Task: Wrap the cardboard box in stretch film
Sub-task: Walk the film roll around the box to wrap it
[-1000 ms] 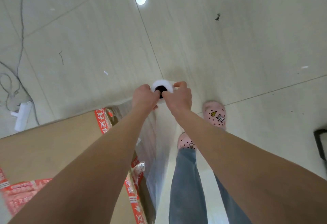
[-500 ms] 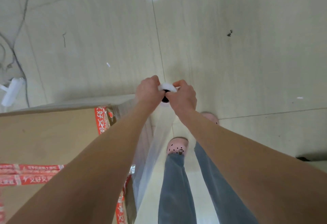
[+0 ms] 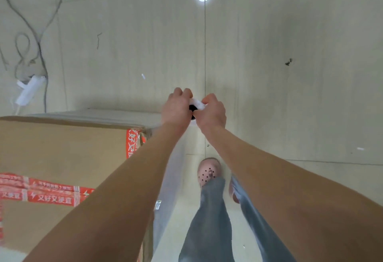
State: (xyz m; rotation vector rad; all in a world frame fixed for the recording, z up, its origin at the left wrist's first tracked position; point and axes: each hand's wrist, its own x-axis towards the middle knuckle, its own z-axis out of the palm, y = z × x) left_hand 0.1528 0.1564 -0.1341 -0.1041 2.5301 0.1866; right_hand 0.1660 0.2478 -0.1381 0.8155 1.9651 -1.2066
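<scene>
A large brown cardboard box (image 3: 62, 154) with red printed tape fills the lower left. Both hands hold the top of an upright white stretch film roll (image 3: 196, 104) just past the box's far right corner. My left hand (image 3: 176, 106) grips the roll's left side and my right hand (image 3: 213, 110) its right side; the dark core hole shows between them. A clear sheet of film (image 3: 170, 179) runs down from the roll along the box's right side face. The rest of the roll is hidden under my hands.
Pale tiled floor all around. A white power strip (image 3: 29, 93) with grey cables (image 3: 39, 40) lies at the far left beyond the box. My legs in blue jeans and a pink clog (image 3: 208, 171) stand right of the box.
The view has swung left along the box, so more of its top and far edge shows. My hands with the roll stay together at the corner, and my feet have stepped.
</scene>
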